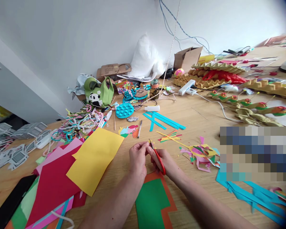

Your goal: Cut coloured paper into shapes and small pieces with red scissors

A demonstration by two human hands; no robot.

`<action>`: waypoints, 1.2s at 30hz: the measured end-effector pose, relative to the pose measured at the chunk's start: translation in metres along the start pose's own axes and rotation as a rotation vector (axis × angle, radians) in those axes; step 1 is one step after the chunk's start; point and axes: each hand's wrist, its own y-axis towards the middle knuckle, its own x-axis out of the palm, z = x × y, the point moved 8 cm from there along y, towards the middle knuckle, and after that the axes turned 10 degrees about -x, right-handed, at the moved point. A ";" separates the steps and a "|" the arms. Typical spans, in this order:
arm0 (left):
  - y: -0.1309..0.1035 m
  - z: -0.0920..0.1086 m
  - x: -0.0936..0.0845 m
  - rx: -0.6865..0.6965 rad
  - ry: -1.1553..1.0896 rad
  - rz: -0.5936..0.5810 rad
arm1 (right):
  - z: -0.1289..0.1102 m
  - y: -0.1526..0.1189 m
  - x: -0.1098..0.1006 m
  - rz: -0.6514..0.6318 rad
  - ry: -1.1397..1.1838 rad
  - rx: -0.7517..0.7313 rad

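Note:
My right hand [169, 160] holds a pair of scissors [160, 160] with red handles, the short dark blades pointing up and away from me. Beside it, my left hand [137, 157] is closed in a pinch, its fingertips meeting those of the right hand near the blades. What the left fingers pinch is too small to make out. Below both hands lies green paper [149, 197] on top of orange paper [171, 200]. Just beyond the hands are thin yellow and orange paper strips [173, 137], a pen [139, 129] and small colored paper cutouts [128, 130].
Yellow sheets [97, 159] and red paper [57, 171] lie on the left. Blue strips [164, 120] sit ahead; paper scraps [202, 154] lie right. Farther back are a green panda bag [98, 92], a jar [154, 89], a power strip [187, 87] and egg cartons [202, 81].

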 end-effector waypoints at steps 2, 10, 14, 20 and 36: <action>0.000 -0.001 0.000 -0.001 0.004 -0.002 | 0.000 0.000 0.000 0.000 -0.010 0.003; 0.000 0.000 0.001 -0.004 -0.004 -0.010 | -0.001 0.000 0.000 0.013 -0.006 0.005; 0.000 0.000 0.000 -0.003 -0.004 0.000 | -0.002 0.000 0.000 0.008 0.009 -0.003; -0.001 0.000 0.001 -0.001 0.001 -0.001 | -0.004 -0.001 0.000 0.010 -0.011 0.000; -0.001 0.000 0.000 0.000 -0.001 0.001 | -0.005 -0.002 0.000 -0.001 0.000 0.000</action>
